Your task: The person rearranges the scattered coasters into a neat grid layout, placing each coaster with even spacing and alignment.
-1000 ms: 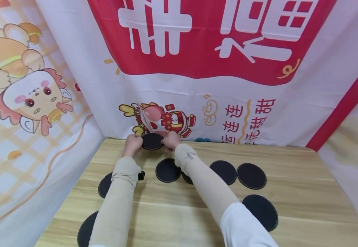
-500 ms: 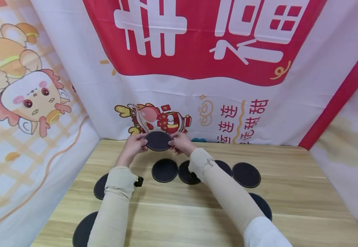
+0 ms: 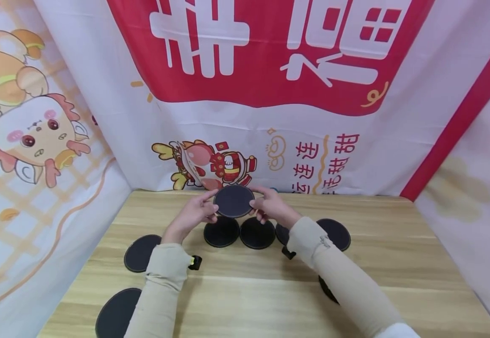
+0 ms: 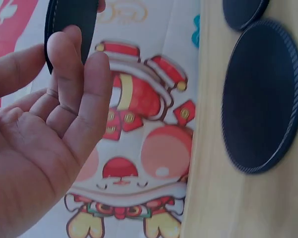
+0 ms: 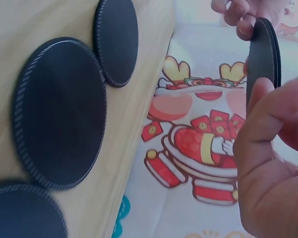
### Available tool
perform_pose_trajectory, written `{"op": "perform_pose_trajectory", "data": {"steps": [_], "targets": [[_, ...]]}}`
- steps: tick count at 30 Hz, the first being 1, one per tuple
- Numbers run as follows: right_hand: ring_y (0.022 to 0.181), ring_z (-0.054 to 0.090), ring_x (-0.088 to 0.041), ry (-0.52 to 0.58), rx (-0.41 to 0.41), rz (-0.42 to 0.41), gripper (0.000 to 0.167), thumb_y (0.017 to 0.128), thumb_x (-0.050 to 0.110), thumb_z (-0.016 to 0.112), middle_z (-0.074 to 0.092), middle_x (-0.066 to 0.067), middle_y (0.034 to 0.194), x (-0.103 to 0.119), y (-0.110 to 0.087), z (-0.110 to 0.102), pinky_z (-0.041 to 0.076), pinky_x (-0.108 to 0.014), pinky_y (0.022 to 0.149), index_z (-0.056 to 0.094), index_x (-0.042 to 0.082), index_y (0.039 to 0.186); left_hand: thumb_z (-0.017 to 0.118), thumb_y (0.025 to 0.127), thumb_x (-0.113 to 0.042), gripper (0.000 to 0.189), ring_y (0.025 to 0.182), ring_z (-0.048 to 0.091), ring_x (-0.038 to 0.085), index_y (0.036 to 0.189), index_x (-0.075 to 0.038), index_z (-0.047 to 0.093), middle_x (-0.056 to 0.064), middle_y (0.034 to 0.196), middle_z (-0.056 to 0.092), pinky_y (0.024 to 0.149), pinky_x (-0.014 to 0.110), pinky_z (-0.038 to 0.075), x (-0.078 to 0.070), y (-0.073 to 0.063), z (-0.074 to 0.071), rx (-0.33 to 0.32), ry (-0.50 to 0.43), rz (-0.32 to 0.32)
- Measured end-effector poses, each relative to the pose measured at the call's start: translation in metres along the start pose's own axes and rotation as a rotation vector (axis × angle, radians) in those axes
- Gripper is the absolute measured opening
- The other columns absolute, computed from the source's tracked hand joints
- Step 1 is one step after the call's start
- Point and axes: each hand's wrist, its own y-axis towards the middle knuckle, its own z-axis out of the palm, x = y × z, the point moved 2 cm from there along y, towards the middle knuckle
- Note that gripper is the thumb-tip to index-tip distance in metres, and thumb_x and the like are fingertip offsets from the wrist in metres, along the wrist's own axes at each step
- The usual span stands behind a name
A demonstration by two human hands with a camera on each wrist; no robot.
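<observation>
A round black coaster with a stitched rim is held up, tilted, above the back of the table. My left hand pinches its left edge with thumb and fingers. On the opposite edge, my right hand pinches it likewise. In the right wrist view the held coaster is nearly edge-on, and its rim looks doubled; I cannot tell if it is a stack. Just below, flat on the wood, lie two similar coasters, one on the left and one beside it.
Farther right lie a partly covered coaster and another coaster. My right forearm hides most of a nearer coaster. At left are a back coaster and a front coaster. A printed cloth hangs behind the wooden table.
Both hands have carried the held coaster rightward along the table's back edge, and its top face shows more. The head view has shifted slightly. The coasters on the table appear to stay put.
</observation>
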Motion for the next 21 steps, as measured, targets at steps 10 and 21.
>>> {"op": "perform_pose_trajectory", "data": {"steps": [10,21], "targets": [[0.054,0.053,-0.015,0.007,0.038,-0.033,0.055,0.106,0.007,0.051,0.068,-0.021,0.087,-0.007,-0.059,-0.028,0.048,-0.027,0.048,0.035,0.017,0.157,0.056,0.1,0.003,0.06,0.069,0.063,0.017,0.155,0.004,0.032,0.006,0.083,0.062,0.073,0.034,0.058,-0.004,-0.016,0.052,0.09,-0.044,0.049],[0.053,0.053,-0.017,-0.06,-0.032,-0.052,0.056,0.105,0.009,0.053,0.067,-0.013,0.08,-0.037,-0.119,-0.038,0.048,-0.03,0.048,0.031,0.007,0.156,0.058,0.099,0.004,0.061,0.07,0.065,0.018,0.155,0.004,0.033,0.021,0.08,0.067,0.063,0.03,0.054,-0.002,-0.032,0.101,0.181,0.015,0.028]]}}
